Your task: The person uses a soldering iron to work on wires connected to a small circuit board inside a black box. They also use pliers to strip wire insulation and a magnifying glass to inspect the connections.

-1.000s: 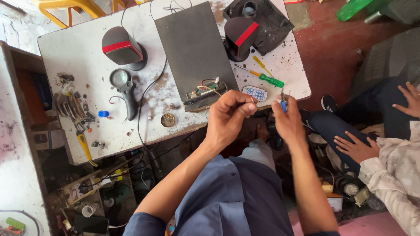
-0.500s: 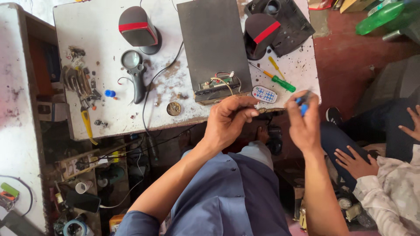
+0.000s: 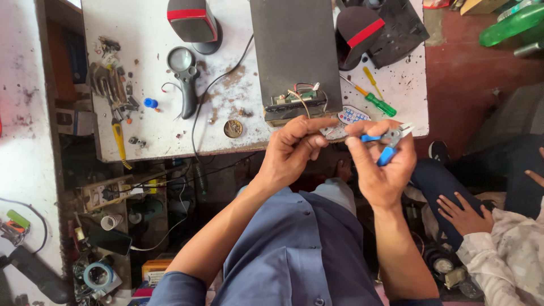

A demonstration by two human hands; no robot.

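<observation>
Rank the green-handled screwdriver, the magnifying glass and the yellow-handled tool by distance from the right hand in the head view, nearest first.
Measured from the right hand, which holds blue-handled cutters:
1. Green-handled screwdriver: just beyond the hand, on the table's right side.
2. Magnifying glass: across the table, left of the grey speaker box.
3. Yellow-handled tool: farthest, at the table's left edge.

Bright, even daylight, soft shadows, sharp focus, slight wide-angle bending at edges.
</observation>
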